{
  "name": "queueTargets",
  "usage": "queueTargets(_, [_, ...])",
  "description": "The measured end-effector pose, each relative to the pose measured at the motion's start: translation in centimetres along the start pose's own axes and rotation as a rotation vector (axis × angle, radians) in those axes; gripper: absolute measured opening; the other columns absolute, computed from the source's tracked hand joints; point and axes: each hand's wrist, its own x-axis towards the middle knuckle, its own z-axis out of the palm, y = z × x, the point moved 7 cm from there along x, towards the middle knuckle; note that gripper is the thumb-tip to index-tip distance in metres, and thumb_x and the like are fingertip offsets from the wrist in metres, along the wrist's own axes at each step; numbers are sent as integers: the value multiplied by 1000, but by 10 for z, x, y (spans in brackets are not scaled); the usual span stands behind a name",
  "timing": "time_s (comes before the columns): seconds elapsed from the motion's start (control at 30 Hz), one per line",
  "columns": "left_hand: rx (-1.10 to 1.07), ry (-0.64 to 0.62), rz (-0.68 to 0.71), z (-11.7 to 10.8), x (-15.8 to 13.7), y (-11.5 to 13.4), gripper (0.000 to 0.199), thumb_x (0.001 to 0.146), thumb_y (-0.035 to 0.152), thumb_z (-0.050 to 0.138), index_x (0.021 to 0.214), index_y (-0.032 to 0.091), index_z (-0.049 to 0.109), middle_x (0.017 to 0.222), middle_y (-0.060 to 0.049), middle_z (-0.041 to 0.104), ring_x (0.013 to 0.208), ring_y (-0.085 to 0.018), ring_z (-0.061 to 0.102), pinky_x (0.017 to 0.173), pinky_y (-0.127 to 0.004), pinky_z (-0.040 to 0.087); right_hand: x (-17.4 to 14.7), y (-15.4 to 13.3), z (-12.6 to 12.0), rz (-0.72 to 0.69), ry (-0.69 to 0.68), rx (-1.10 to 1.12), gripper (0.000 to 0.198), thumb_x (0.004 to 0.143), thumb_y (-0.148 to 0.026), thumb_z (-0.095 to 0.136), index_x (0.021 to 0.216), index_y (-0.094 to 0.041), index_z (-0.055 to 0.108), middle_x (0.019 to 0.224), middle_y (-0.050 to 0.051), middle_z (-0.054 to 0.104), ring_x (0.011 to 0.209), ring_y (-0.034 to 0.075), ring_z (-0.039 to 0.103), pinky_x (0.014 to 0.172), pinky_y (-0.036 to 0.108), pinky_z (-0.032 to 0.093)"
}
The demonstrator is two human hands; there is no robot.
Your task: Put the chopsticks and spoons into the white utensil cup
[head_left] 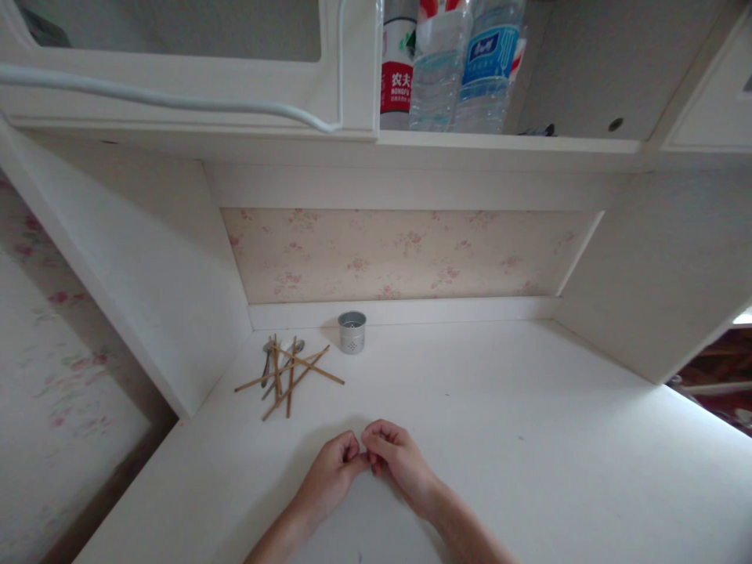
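My left hand [332, 471] and my right hand [402, 464] meet above the near middle of the white desk [470, 439]. Both have curled fingers, and the fingertips touch; nothing shows in either one. Beyond them, to the left, lies a loose crossed pile of brown chopsticks [304, 381]. Among the chopsticks are metal spoons, one spoon [299, 345] with its bowl toward the back and another darker spoon [266, 366] at the pile's left. A small grey metal utensil holder [352, 338] with holes in its side stands upright right of the pile, near the back edge.
Overhead, a cabinet shelf [505, 142] holds several plastic bottles [440, 86]. A white cable [176, 100] runs across the cabinet door at upper left. White side panels [141, 258] bound the desk left and right, and a floral-papered wall [388, 254] closes the back.
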Motion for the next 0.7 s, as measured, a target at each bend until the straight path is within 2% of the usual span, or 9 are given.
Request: queueTargets(0.7, [10,-12,9,0,0,-3,26,73,31,55,63,22,33,58,8,32,59,-11,32,56,-25,25,0,0,0,6,-1,-34,26,71,-40,70,75,-15,62,53,-5,52,47,8,43,50,23,30])
